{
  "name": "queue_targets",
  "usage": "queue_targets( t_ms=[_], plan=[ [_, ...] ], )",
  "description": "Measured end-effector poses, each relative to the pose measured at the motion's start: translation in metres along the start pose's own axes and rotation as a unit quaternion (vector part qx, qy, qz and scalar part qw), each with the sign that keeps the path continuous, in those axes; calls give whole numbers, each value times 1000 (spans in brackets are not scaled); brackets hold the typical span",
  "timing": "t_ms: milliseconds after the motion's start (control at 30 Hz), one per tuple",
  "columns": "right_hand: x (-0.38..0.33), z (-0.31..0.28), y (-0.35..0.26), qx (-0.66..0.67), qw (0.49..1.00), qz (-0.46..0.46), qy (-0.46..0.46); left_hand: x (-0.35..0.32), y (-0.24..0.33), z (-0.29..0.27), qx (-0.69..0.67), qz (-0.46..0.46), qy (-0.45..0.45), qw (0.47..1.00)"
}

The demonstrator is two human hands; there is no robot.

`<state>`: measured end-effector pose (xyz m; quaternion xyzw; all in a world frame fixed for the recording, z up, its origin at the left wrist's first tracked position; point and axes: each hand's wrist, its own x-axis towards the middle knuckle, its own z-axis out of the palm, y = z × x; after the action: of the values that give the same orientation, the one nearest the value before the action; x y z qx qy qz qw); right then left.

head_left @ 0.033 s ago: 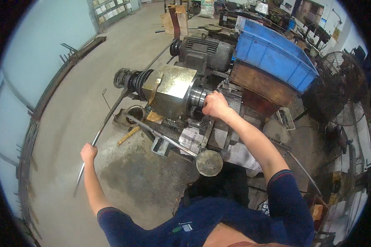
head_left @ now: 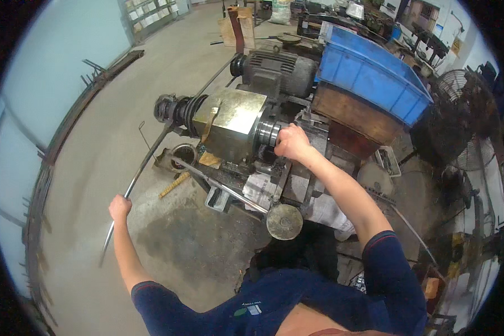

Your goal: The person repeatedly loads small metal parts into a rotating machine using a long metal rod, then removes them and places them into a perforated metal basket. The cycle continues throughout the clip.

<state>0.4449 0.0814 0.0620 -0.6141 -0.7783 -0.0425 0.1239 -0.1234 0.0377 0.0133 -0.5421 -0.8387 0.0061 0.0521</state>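
My left hand (head_left: 119,207) is closed around a long thin metal rod (head_left: 143,168). The rod runs up and to the right into the pulley end (head_left: 171,109) of a small machine with a brass-coloured housing (head_left: 235,120). My right hand (head_left: 291,143) is closed on the dark round chuck (head_left: 269,133) at the other end of that housing. Both arms wear dark blue sleeves pushed up.
A grey electric motor (head_left: 277,70) sits behind the machine, and a blue plastic crate (head_left: 369,73) rests on a brown box to its right. A round metal disc on a lever (head_left: 284,221) sticks out toward me. A floor fan (head_left: 459,112) stands far right. Metal bars (head_left: 67,140) lie along the left wall.
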Motion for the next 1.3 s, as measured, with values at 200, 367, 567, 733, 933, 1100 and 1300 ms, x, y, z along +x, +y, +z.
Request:
queue_targets(
  t_ms=[200, 367, 567, 733, 933, 1100, 1300],
  plan=[
    [-1, -7, -7, -5, 1000, -7, -5, 3, -1, -3, -20, -57, -48, 997],
    [-2, -10, -6, -3, 1000, -15, -8, -50, 24, 2, -70, -54, 12, 996],
    [-3, -9, -6, -18, 999, -20, -35, -100, 49, -5, -215, -42, -54, 974],
    [0, -8, -9, -32, 999, -18, -30, -130, 71, -2, -202, -16, -33, 979],
    [-12, -25, -5, -73, 996, 6, -58, -95, 57, -20, -502, 45, -261, 823],
    [-37, -107, 14, -77, 995, -50, 50, -64, 61, 3, -528, 79, -284, 796],
    [-35, -209, 121, -139, 948, -16, 287, -44, 92, -10, -568, 69, -330, 751]
  ],
)
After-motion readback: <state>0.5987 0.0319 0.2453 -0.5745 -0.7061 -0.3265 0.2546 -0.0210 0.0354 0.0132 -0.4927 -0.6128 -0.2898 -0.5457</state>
